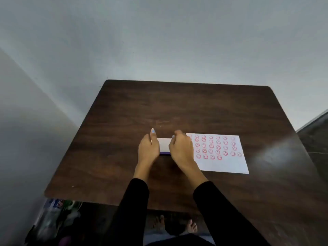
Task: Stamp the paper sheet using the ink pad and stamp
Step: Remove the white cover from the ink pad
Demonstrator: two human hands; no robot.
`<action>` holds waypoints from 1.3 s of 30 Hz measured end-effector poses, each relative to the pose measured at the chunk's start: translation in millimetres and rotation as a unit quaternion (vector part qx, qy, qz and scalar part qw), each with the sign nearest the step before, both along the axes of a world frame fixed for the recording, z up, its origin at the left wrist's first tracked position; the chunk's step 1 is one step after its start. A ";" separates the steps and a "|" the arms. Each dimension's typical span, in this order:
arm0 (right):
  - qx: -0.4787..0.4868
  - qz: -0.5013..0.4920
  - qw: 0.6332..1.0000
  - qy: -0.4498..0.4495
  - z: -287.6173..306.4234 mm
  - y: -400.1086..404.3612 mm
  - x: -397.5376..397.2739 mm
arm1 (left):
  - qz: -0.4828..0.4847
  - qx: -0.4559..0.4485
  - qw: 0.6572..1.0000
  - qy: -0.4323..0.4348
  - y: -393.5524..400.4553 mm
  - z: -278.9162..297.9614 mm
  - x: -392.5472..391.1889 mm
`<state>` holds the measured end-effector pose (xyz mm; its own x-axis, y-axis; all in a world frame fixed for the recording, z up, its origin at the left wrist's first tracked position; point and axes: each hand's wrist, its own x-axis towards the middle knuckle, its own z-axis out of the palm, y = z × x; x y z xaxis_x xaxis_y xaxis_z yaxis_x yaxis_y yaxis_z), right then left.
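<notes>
Two hands: both sit on the small ink pad at mid frame, one at each end.
Ink pad [164,146]: a white-topped flat box with a purple lower edge, lying on the bench just left of the sheet; only the strip between the hands shows.
Left hand [148,149]: back up, covering the pad's left end; one finger with a pale painted nail points away past the pad's far edge. Its fingers curl round the pad's end, but how tightly they close I cannot tell.
Right hand [181,148]: back up, covering the pad's right end and the sheet's left edge. Its fingers are bunched and bent down at the pad's far right corner; whether they pinch anything I cannot tell.
Stamp: none can be made out; anything under the right hand is hidden.
Sheet [224,162]: white paper lying flat right of centre, printed with rows of red round smiley marks across its upper part; the lower strip is blank.
Bench [124,121]: dark wood grain, with a glare patch at the right.
Sleeves [211,206]: black, coming in from the lower frame.
Below the bench: bare feet [190,226] on the floor, blurred clutter at lower left.
</notes>
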<state>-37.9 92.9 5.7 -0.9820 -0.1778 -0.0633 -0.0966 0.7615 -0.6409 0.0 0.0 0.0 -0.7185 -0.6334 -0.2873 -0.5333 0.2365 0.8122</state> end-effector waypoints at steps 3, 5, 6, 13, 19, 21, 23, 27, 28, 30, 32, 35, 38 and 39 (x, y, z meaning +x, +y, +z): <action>0.056 0.031 0.998 -0.025 -11.9 -5.7 7.9 | -0.002 -0.012 1.000 0.000 2.9 -11.5 4.8; 0.066 0.039 0.996 -0.048 -18.2 -7.9 10.5 | -0.007 -0.011 1.000 0.003 4.5 -19.0 5.8; 0.066 0.042 0.995 -0.059 -21.8 -8.3 11.0 | -0.009 -0.009 1.000 0.002 5.0 -23.1 5.9; 0.051 0.041 0.992 -0.107 -25.6 -10.2 8.8 | -0.021 -0.001 0.999 -0.026 6.5 -32.2 4.6; 0.046 0.032 0.995 -0.084 -8.1 -16.9 2.4 | 0.018 0.040 0.999 -0.010 -1.2 -20.6 -3.4; 0.037 0.049 0.996 -0.068 -0.9 -25.6 -1.1 | 0.047 0.040 0.998 0.016 -9.7 -14.2 -3.3; 0.033 0.079 0.994 -0.062 3.5 -37.2 -2.0 | 0.074 0.032 0.996 0.033 -22.3 -10.2 0.2; 0.044 0.159 0.983 -0.078 -1.7 -60.0 10.6 | 0.129 0.030 0.991 0.030 -47.9 -11.5 20.6; 0.053 0.179 0.979 -0.076 -5.3 -65.0 16.3 | 0.140 0.033 0.989 0.024 -52.4 -13.1 26.8; 0.074 0.218 0.971 -0.064 -14.4 -76.0 27.8 | 0.162 0.033 0.986 0.010 -60.7 -17.1 40.3; 0.094 0.247 0.963 -0.055 -22.7 -84.4 36.9 | 0.180 0.025 0.983 -0.011 -66.6 -21.0 51.5; 0.121 0.273 0.952 -0.060 -32.6 -92.6 44.9 | 0.194 -0.011 0.979 -0.062 -72.0 -28.0 63.0; 0.136 0.284 0.947 -0.059 -39.9 -96.7 50.2 | 0.187 -0.029 0.977 -0.100 -72.8 -36.1 69.7; 0.139 0.286 0.946 -0.059 -41.7 -97.8 51.4 | 0.185 -0.035 0.976 -0.108 -72.9 -38.7 71.5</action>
<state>13.5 -4.9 -36.0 -0.7136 -0.6382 -0.2889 -0.4837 0.7471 -0.4560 71.5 -72.9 -38.7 -0.3640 -0.8618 -0.3532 -0.7499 0.0462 0.6599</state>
